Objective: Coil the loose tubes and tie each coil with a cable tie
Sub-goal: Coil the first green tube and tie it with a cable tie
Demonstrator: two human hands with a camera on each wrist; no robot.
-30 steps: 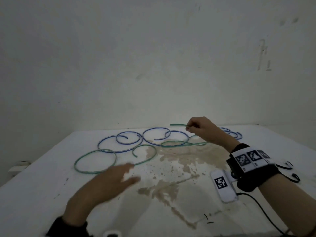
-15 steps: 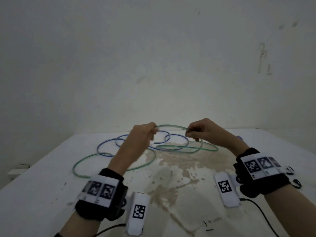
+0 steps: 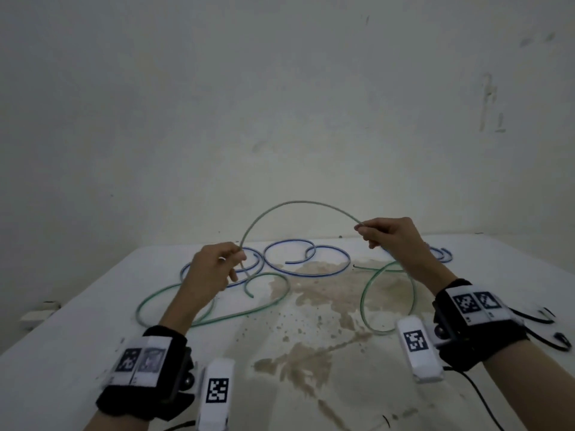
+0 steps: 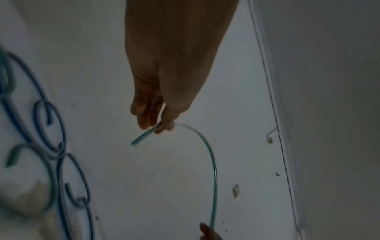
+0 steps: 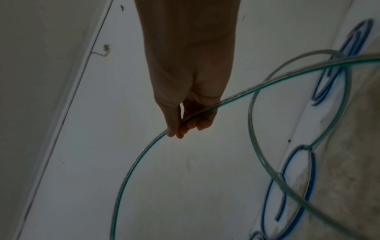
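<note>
A person's left hand (image 3: 214, 269) pinches a green tube (image 3: 298, 203) near its free end, thumb and fingers (image 4: 144, 113) curled round it, a short tail of tube sticking out past the grip in the left wrist view; at centre right of the head view the right hand (image 3: 393, 239) pinches the same tube between thumb and curled fingers (image 5: 192, 125), the tube running on under the palm; between the two hands the tube rises off the table in a high arch against the pale wall (image 3: 280, 104) at the middle of the frame. Below the right hand the tube drops to the white table (image 3: 77, 337) and lies there in a wide loop at centre right, over a brown stain (image 3: 314, 290) that spreads down the middle of the tabletop; a second green tube (image 3: 217, 318) lies in loose curves at centre left, partly behind the left forearm; blue tubes (image 3: 306, 273) lie in overlapping rings along the far side of the table, between and behind the hands, with more blue loops showing just right of the right hand. Both wrists wear black bands (image 3: 149, 371) carrying white tags printed with black square codes, in the lower corners of the frame; black cables (image 3: 535, 318) lie on the table at the right edge.
</note>
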